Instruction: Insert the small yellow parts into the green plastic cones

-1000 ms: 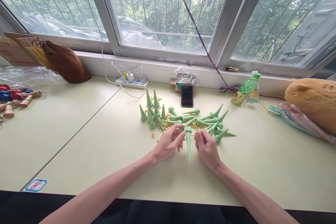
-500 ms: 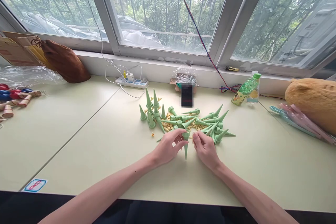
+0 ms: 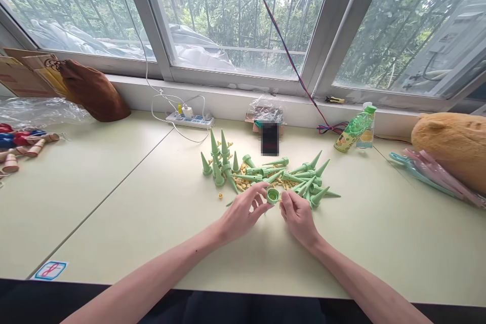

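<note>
My left hand (image 3: 243,212) pinches a green plastic plant watering spike (image 3: 272,196) by its collar, with the round hollow end tipped toward me. Close on its right, my right hand (image 3: 298,212) is closed around a small yellow plastic piece (image 3: 280,201), mostly hidden by the fingers, at the spike's side. Just beyond the hands lies a heap of green spikes (image 3: 304,177) mixed with small yellow pieces (image 3: 240,182). Several more spikes (image 3: 218,162) stand points up at the heap's left, some with yellow pieces on their sides.
A single yellow piece (image 3: 220,196) lies left of the heap. Behind are a power strip (image 3: 192,120), a blurred dark object (image 3: 270,139) and a green bottle (image 3: 355,129). A plush toy (image 3: 451,147) sits right; a brown pouch (image 3: 94,91) and wooden toys (image 3: 30,144) are left.
The spike in my left hand has tilted from hanging point down to showing its hollow end toward me. My right hand's yellow piece now meets the spike's side.
</note>
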